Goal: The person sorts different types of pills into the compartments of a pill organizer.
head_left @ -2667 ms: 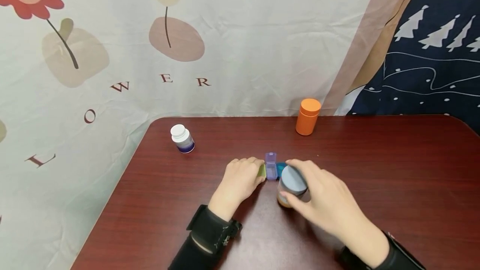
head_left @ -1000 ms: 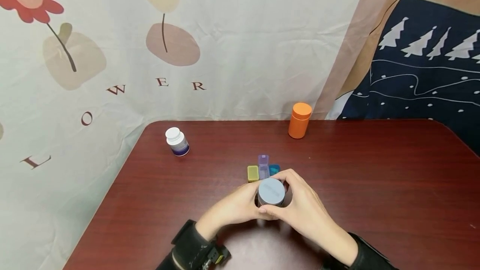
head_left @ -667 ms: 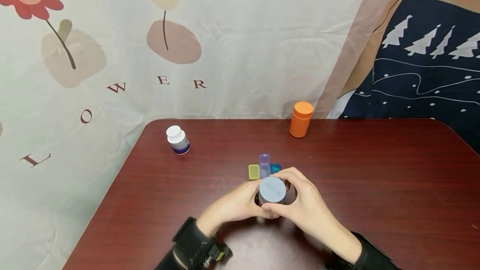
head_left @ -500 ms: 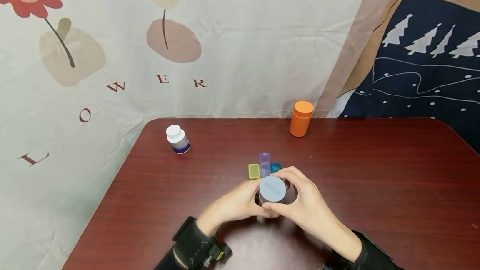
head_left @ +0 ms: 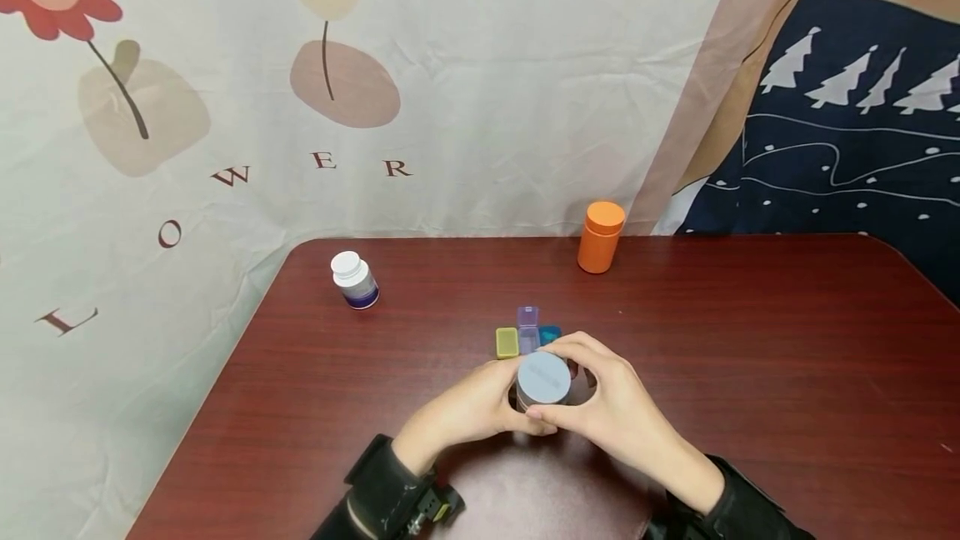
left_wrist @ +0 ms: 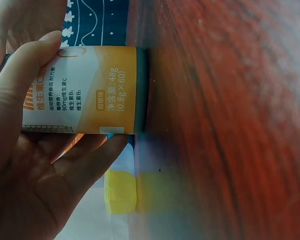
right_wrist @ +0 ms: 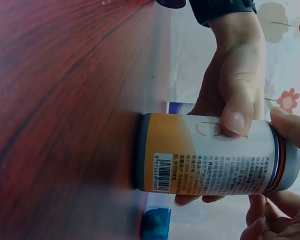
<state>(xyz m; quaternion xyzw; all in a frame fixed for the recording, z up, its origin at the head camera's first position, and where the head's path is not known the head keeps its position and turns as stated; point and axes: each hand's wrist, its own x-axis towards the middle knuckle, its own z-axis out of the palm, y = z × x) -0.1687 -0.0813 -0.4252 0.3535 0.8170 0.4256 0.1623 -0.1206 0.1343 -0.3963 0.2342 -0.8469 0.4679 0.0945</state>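
left hand (head_left: pixel 487 402) grips the jar (left_wrist: pixel 80 90), right hand (head_left: pixel 621 417) its grey lid (head_left: pixel 543 377); a slack hold could let the jar slip against the pillbox (head_left: pixel 528 340) at eleven o'clock.

The jar (right_wrist: pixel 215 155) wears a smooth, matt plastic lid (head_left: pixel 543 377) and a sleek label (left_wrist: pixel 85 92) with a faint sheen. Beneath it, the table (head_left: pixel 300 407) is glossy, wood-grained and polished. Just beyond the jar, the purple case (head_left: pixel 528 338) is see-through plastic; the blue case (head_left: pixel 551 333), partly hidden, looks similar. Farther beyond stand a smooth orange plastic bottle (head_left: pixel 601 238) and, leftward of the jar, a white plastic bottle (head_left: pixel 356 281). Behind everything hangs matt, creased cloth (head_left: pixel 510 107).
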